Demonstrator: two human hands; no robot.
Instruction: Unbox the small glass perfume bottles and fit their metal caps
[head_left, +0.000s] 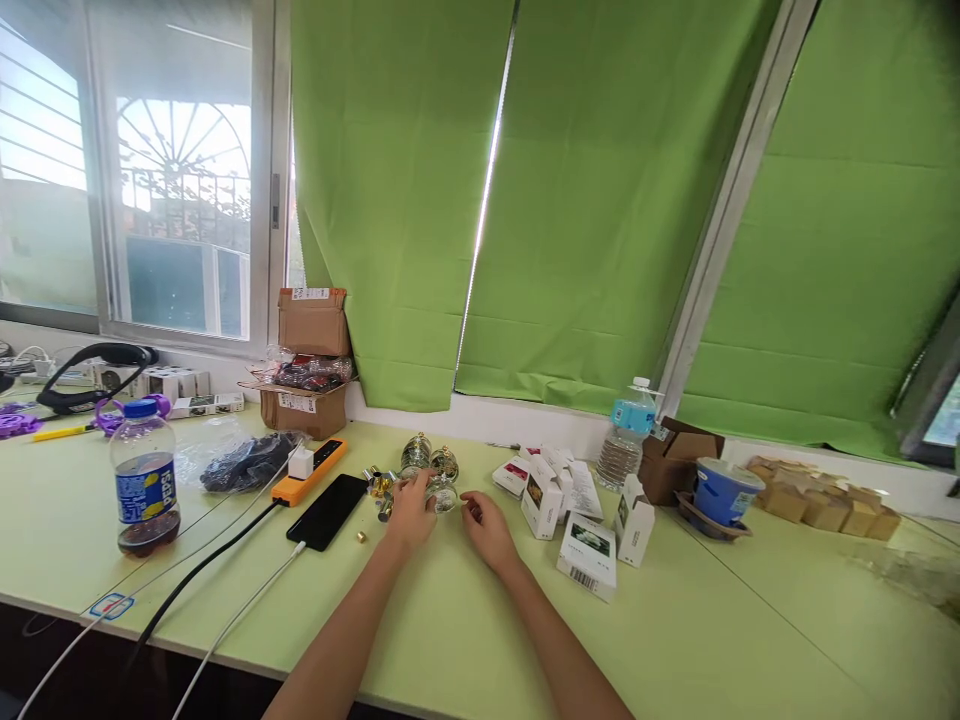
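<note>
My left hand (411,510) is closed around part of a clear glass bottle (444,497) low over the table, and its fingers hide much of that bottle. Just to the right, my right hand (487,527) has its fingers curled, thumb and fingertips together near the bottle's end; anything between them is too small to make out. Two ornate round glass bottles with gold tops, one at the left (416,453) and one at the right (445,463), stand right behind. Several gold and silver caps (380,484) lie left of my left hand, and one small gold cap (361,537) sits apart.
A black phone (328,512) on a cable and an orange power strip (309,472) lie left. Farther left stands a Pepsi bottle (146,480). Small white boxes (587,555) spread at right, before a water bottle (628,435) and a blue tub (724,492).
</note>
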